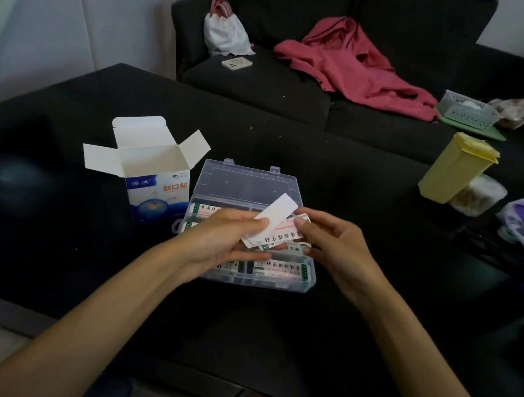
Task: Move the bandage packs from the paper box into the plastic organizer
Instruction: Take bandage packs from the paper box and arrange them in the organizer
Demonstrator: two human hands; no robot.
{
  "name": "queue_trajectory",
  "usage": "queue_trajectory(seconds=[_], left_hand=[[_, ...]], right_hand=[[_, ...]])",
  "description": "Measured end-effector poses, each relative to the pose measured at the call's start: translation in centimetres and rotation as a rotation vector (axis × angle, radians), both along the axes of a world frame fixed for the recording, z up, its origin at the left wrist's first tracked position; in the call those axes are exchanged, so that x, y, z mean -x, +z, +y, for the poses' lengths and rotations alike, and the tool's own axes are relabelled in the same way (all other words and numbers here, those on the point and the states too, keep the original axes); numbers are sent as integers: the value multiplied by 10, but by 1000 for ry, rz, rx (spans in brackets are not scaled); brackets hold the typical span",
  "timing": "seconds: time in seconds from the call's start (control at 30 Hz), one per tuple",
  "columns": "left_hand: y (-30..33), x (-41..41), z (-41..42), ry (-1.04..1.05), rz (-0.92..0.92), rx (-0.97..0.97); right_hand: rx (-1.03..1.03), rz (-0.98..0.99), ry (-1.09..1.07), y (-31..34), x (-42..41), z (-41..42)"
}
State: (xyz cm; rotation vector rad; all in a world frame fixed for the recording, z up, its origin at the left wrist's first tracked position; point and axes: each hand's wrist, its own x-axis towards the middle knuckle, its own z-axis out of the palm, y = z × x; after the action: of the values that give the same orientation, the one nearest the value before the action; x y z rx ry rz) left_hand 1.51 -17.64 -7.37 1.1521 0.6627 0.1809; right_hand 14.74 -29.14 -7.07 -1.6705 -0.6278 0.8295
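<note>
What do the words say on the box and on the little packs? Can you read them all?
"创口贴" in orange, on the front of the paper box.
Blue patch beside it: white characters, too blurred.
Bandage packs held by both hands and in the plastic organizer: printing too small and blurred.

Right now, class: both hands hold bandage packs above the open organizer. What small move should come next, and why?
Probably lower the bandage packs, held by the left hand and right hand, into the plastic organizer directly below; its lid is open and other packs already lie inside.
</note>
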Motion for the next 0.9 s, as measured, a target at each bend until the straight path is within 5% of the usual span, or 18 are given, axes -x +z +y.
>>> queue_trajectory(seconds=[0.53,0.73,0.9], left_hand=[[1,-6,-11,168,-79,-177],[1,5,2,108,234,-1333],[-6,7,9,-75,242,-1645]], right_hand=[[-56,266,-165,-10,25,9],[-132,485,-147,5,-3,1],[-134,629,-61,14,-12,-7]])
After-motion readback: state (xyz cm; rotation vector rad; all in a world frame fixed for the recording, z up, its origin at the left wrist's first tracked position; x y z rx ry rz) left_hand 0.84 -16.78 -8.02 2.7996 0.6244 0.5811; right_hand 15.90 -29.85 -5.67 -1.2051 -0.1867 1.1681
